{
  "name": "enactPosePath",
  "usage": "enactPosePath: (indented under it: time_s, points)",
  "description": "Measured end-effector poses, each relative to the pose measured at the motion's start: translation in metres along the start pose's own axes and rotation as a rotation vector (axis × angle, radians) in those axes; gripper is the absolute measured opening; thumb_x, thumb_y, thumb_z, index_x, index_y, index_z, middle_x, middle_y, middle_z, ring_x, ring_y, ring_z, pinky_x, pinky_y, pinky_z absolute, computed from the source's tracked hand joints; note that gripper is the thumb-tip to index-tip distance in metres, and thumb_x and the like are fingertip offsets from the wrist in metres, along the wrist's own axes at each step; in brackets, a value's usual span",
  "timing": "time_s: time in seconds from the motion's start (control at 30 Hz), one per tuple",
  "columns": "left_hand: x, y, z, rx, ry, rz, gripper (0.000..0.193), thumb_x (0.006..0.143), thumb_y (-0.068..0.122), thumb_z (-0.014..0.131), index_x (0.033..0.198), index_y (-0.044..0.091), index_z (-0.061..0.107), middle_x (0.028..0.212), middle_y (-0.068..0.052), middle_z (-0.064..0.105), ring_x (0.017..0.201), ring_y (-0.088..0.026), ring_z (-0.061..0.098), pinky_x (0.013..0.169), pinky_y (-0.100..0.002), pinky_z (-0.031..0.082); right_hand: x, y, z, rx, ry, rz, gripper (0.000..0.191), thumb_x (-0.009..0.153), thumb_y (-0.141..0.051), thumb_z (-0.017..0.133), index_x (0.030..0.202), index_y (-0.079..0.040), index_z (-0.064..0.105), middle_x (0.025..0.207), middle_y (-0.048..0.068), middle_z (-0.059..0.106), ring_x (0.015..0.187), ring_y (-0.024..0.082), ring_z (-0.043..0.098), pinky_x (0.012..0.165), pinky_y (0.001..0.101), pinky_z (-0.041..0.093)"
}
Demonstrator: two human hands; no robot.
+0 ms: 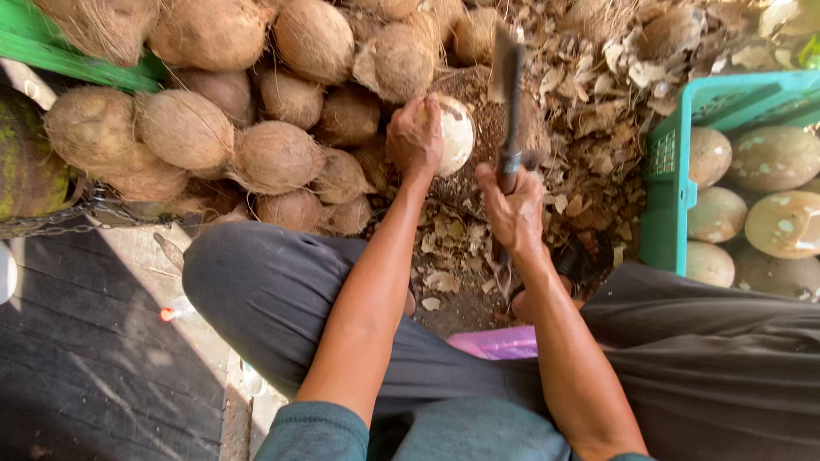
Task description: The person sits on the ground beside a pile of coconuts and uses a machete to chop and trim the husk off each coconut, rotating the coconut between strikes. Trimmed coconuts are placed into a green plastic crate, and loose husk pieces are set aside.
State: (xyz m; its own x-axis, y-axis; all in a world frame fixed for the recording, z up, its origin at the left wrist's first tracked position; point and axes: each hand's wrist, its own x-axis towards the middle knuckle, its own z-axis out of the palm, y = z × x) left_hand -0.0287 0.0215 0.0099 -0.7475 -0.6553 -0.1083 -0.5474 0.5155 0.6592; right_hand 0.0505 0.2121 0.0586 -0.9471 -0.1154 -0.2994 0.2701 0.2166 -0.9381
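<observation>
Pale, half-peeled coconut (451,132) sits under the left hand (414,137), whose fingers curl over its top. Just right of it, the right hand (512,209) is clenched around an upright cleaver (508,94).

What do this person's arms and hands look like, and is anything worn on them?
Both forearms are bare, lean and sinewy. The left hand and right hand wear no gloves, rings or watch that show. Teal sleeves are pushed up to about the elbows. Dark grey trousers cover the legs.
</observation>
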Motion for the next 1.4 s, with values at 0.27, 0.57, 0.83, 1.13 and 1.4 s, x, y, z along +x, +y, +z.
enactPosePath:
  time_s: [0.27, 0.57, 0.83, 1.13, 1.4]
  points:
    - [-0.005, -0.006, 0.001, -0.034, 0.018, 0.005, 0.07, 0.092, 0.074, 0.041, 0.118, 0.018, 0.073, 0.119, -0.01, 0.072, 0.105, -0.027, 0.067, 0.085, -0.045, 0.055, 0.001, 0.004, 0.001, -0.336, -0.203, 0.439, 0.03, 0.099, -0.034, 0.062, 0.076, -0.015, 0.055, 0.058, -0.002, 0.052, 0.042, 0.012, 0.044, 0.037, 0.0335, 0.04]
    - [-0.001, -0.009, 0.001, -0.013, 0.011, 0.042, 0.07, 0.093, 0.074, 0.04, 0.12, 0.018, 0.073, 0.117, -0.011, 0.07, 0.105, -0.028, 0.068, 0.082, -0.045, 0.057, -0.005, -0.012, -0.005, 0.204, 0.003, 0.003, 0.041, 0.102, -0.033, 0.067, 0.073, -0.011, 0.049, 0.06, 0.001, 0.051, 0.044, 0.012, 0.045, 0.038, 0.0297, 0.039]
    - [-0.003, -0.012, -0.01, 0.043, 0.007, 0.138, 0.079, 0.074, 0.083, 0.057, 0.119, 0.018, 0.07, 0.116, -0.009, 0.071, 0.1, -0.024, 0.068, 0.073, -0.042, 0.057, -0.003, 0.022, 0.024, -0.021, -0.183, 0.447, 0.03, 0.099, -0.031, 0.067, 0.081, -0.012, 0.054, 0.059, 0.003, 0.054, 0.042, 0.013, 0.044, 0.037, 0.0299, 0.041]
    - [-0.006, -0.022, -0.017, -0.128, -0.051, 0.28, 0.084, 0.076, 0.084, 0.066, 0.127, 0.017, 0.069, 0.123, -0.01, 0.069, 0.109, -0.023, 0.069, 0.085, -0.041, 0.058, -0.004, -0.014, -0.024, 0.27, -0.109, 0.204, 0.024, 0.1, -0.022, 0.067, 0.082, -0.01, 0.055, 0.061, 0.0, 0.056, 0.043, 0.01, 0.049, 0.038, 0.0263, 0.046]
    - [-0.011, -0.019, -0.021, -0.058, -0.043, 0.255, 0.079, 0.071, 0.079, 0.069, 0.121, 0.018, 0.071, 0.12, -0.01, 0.069, 0.106, -0.025, 0.07, 0.083, -0.043, 0.058, -0.009, 0.012, 0.022, 0.004, -0.187, 0.437, 0.016, 0.095, -0.016, 0.067, 0.083, -0.012, 0.056, 0.059, 0.0, 0.052, 0.044, 0.011, 0.045, 0.038, 0.0294, 0.039]
